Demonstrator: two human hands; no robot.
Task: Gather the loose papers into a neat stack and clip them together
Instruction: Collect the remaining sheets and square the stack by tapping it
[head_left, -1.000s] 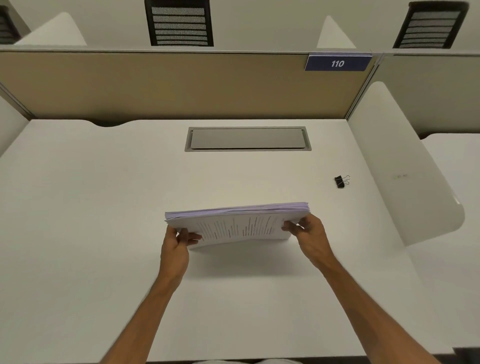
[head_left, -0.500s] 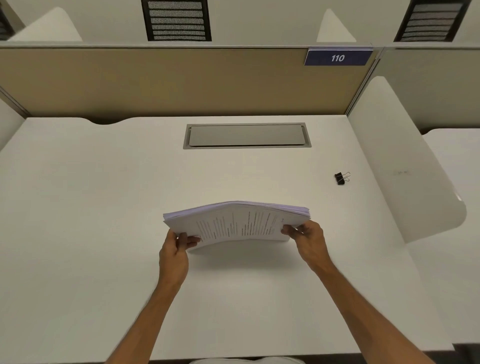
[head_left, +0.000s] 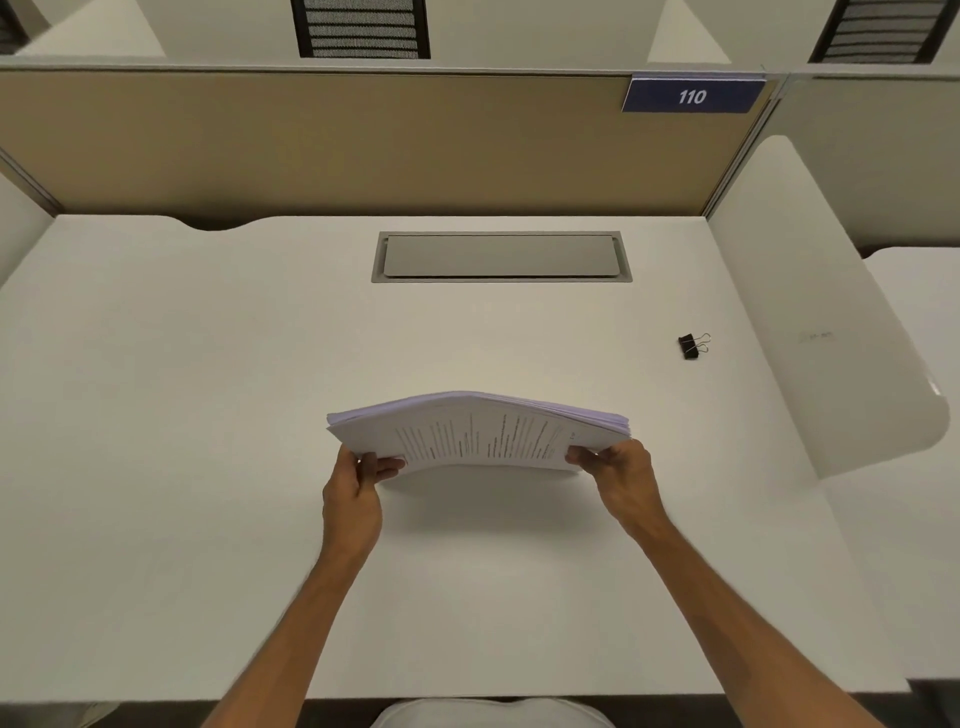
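A person holds a stack of papers above a white desk, one hand at each short end. The left hand has its grip clamped on the stack's left edge, fingers curled over the printed face; the right hand is clamped the same way on the right edge. The stack bows upward in the middle, its near long edge low toward the desk, with a soft shadow beneath it; whether that edge touches the surface cannot be told. A black binder clip lies on the desk well apart from the papers, to the right and farther back, near a white side divider. Behind the papers, a grey cable hatch sits flush in the desk, and a tan partition carries a blue sign reading 110.
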